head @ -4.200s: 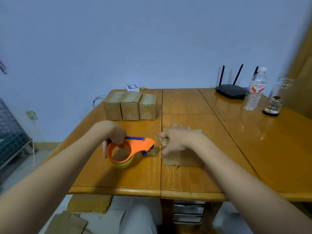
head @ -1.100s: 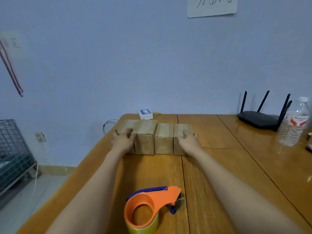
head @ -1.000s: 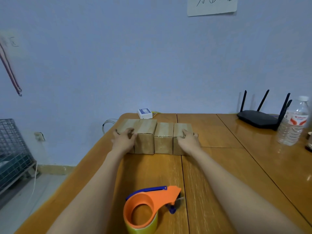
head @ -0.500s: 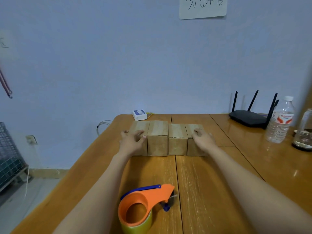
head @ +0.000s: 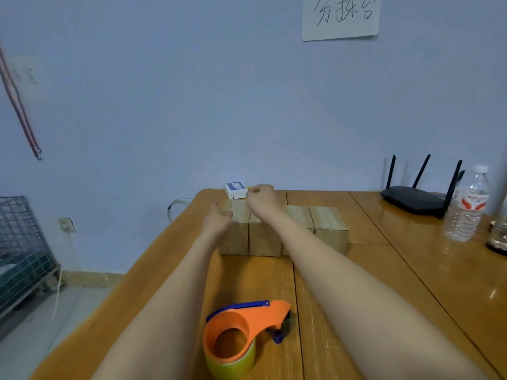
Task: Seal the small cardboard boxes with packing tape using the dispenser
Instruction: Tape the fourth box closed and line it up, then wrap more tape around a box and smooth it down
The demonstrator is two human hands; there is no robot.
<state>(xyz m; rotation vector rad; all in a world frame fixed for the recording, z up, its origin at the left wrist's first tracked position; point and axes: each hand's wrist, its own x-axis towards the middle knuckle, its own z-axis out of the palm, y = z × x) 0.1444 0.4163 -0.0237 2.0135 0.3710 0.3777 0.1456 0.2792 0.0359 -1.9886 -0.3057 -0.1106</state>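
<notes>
Several small cardboard boxes stand side by side in a row across the far middle of the wooden table. My left hand hovers at the top left corner of the leftmost box, fingers loosely apart and holding nothing. My right hand is raised over the back of the row, fingers curled into a loose fist, close to a small white and blue packet. The orange tape dispenser with its yellowish tape roll lies near the front edge, between my forearms, untouched.
A black router, a plastic water bottle and a glass jar stand at the right. A wire cage sits on the floor at the left. A paper sign hangs on the wall.
Both hands have left the ends of the box row. The right hand crossed left and rose over the back of the boxes, curling shut; the left hand lifted slightly. The dispenser stayed put.
</notes>
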